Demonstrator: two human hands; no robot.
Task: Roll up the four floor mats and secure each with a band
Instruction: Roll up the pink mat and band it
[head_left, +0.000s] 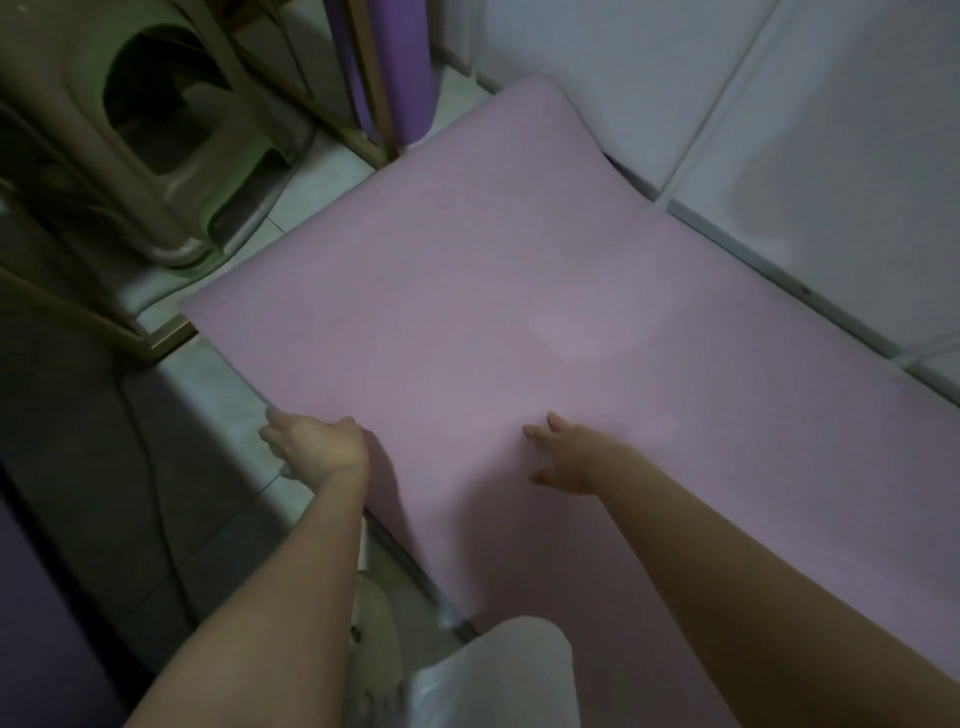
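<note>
Mat (519, 312), pink, flat (far end curled)

Left forearm (270, 597) bare, comes in from 7 o'clock and runs toward 1 o'clock. Left hand (317, 447) back up, fingers pointing 10 o'clock, thumb out at 2 o'clock; blurred, grip unclear. Right forearm (727, 545) bare, comes in from 4 o'clock. Right hand (566, 457) palm down, fingers spread, pointing 10 o'clock.

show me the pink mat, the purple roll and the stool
pink mat (519, 291): head view, middle of its flat top surface
purple roll (408, 67): head view, side of the upright roll
stool (52, 62): head view, its outer side wall
</note>
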